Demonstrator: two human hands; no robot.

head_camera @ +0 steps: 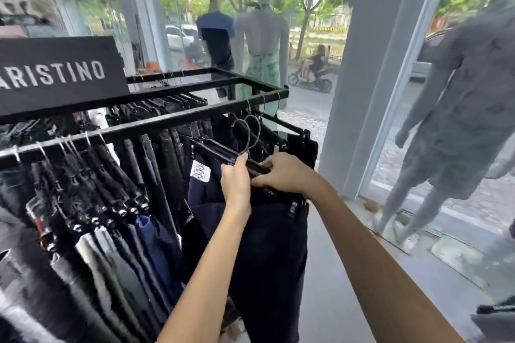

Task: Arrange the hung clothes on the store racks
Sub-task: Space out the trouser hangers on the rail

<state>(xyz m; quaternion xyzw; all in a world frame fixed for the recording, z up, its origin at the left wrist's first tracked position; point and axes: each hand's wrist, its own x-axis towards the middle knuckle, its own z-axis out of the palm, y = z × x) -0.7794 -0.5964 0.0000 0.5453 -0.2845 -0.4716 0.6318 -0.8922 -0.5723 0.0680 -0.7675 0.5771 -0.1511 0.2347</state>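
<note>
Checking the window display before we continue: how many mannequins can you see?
3. A mannequin in a navy top and a mannequin in a green dress stand side by side behind the rack; a grey-clad mannequin stands at the right window. Others may be out of view.

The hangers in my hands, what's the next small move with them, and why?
Probably lift them so their hooks catch over the front rail. Both your left hand and right hand grip the clip hangers holding dark trousers, and the two hooks sit just below the rail, not on it, near its right end where a few hangers already hang.
</note>
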